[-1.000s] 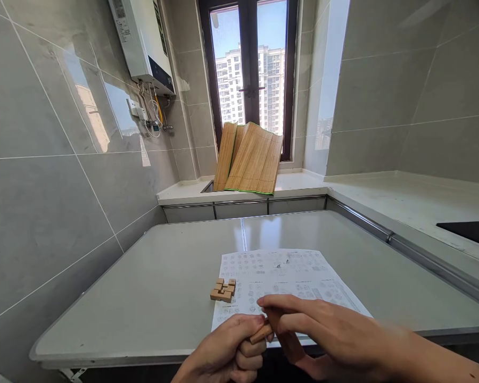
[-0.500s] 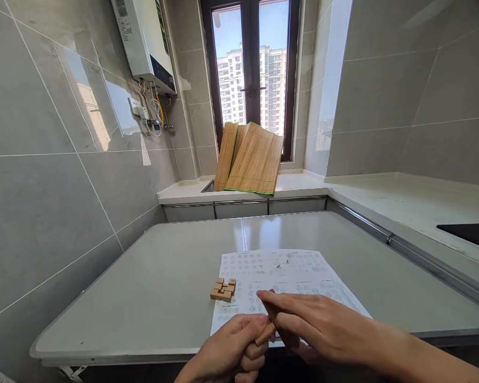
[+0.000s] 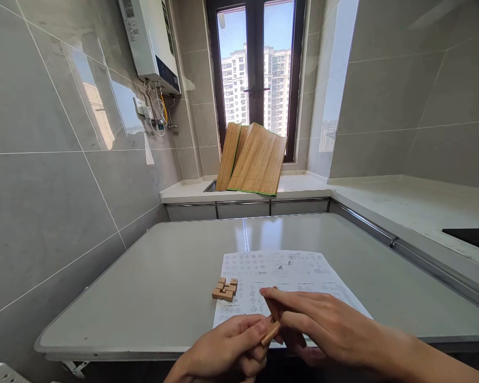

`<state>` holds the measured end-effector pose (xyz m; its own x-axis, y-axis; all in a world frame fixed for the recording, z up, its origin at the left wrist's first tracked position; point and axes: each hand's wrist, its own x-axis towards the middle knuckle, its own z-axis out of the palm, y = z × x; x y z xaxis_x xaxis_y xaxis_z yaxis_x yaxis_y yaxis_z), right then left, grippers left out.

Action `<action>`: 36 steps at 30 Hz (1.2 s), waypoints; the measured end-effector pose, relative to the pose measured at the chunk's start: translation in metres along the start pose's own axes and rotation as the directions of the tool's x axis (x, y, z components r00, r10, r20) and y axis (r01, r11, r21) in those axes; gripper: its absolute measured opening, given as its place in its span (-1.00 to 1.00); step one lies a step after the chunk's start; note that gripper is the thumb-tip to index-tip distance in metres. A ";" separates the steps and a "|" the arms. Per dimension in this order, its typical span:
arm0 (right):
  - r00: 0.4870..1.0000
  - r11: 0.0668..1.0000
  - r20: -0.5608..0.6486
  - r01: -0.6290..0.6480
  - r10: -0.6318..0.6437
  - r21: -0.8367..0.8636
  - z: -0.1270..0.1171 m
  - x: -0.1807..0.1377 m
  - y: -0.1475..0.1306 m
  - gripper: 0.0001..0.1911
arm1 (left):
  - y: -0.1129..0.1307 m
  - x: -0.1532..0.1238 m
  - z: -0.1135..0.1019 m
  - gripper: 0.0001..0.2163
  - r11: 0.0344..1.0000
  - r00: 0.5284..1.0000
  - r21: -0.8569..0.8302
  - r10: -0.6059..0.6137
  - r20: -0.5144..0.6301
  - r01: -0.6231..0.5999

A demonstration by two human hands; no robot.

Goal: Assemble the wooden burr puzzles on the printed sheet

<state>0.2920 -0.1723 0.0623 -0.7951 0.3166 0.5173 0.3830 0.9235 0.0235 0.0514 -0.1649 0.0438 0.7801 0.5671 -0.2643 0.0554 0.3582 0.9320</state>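
Compared with the view half a second earlier, both hands sit slightly higher and farther over the near edge of the bench (image 3: pixel 151 276), and the small wooden piece (image 3: pixel 270 335) now juts out more plainly between them; the stack on the bench and the sheet have not shifted. The left hand (image 3: pixel 223 354) is curled, its fingertips pinching the lower end of this piece. The right hand (image 3: pixel 323 332) lies over it with fingers extended and closed together, gripping a second, darker wooden piece (image 3: pixel 274 307) that is largely covered, so its shape cannot be told. The two pieces meet at the fingertips, which suggests they are being fitted to one another, held in the air just above the near margin of the printed sheet (image 3: pixel 283 276). Count: two hands; two held pieces; one cluster of interlocked wooden blocks (image 3: pixel 224 290) resting at the left edge of the sheet, its separate parts too small to number; one printed sheet of small diagrams; one folded bamboo mat (image 3: pixel 255 165) leaning against the window (image 3: pixel 257 69); one wall-mounted water heater (image 3: pixel 149 40).
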 end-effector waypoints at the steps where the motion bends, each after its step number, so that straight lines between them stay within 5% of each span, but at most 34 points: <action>1: 1.000 1.000 -0.013 -0.012 0.012 0.018 -0.001 0.001 -0.001 -0.64 | 0.001 -0.001 -0.001 -0.60 1.000 1.000 0.019 0.012 0.016 -0.012; 10: 0.993 1.000 -0.117 0.020 -0.017 0.020 -0.006 0.001 -0.010 -0.54 | -0.012 0.005 0.002 -0.46 0.971 0.981 0.134 0.194 0.030 -0.196; 21: 0.972 0.927 -0.061 -0.196 0.226 0.319 0.016 -0.013 0.001 -0.55 | -0.032 0.016 -0.004 -0.45 0.949 0.955 0.221 0.259 -0.144 -0.224; 24: 0.958 0.919 -0.076 -0.241 0.277 0.311 0.027 -0.023 0.024 -0.51 | -0.042 0.021 -0.023 -0.48 0.910 0.876 0.364 0.331 -0.351 -0.199; 26: 0.941 0.915 -0.075 -0.298 0.329 0.273 0.034 -0.034 0.043 -0.52 | -0.048 0.020 -0.040 -0.54 0.799 0.737 0.592 0.464 -0.492 -0.108; 28: 0.912 0.896 -0.035 -0.394 0.409 0.205 0.041 -0.046 0.064 -0.60 | -0.052 0.017 -0.059 -0.61 0.675 0.617 0.737 0.580 -0.532 0.000; 30: 0.875 0.869 -0.028 -0.475 0.483 0.139 0.047 -0.060 0.084 -0.67 | -0.055 0.016 -0.078 -0.69 0.573 0.545 0.817 0.665 -0.511 0.068; 32: 0.837 0.833 -0.010 -0.544 0.548 0.100 0.054 -0.072 0.101 -0.72 | -0.059 0.016 -0.094 -0.75 0.502 0.505 0.856 0.711 -0.490 0.124; 36: 0.762 0.762 0.032 -0.647 0.647 0.015 0.066 -0.092 0.128 -0.68 | -0.067 0.021 -0.118 -0.55 0.406 0.549 0.894 0.711 -0.440 0.190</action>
<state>0.3829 -0.0687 -0.0388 -0.3732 0.8452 0.3825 0.7994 0.5022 -0.3296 -0.0100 -0.0893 -0.0535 0.1936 0.8920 0.4085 0.7274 -0.4099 0.5503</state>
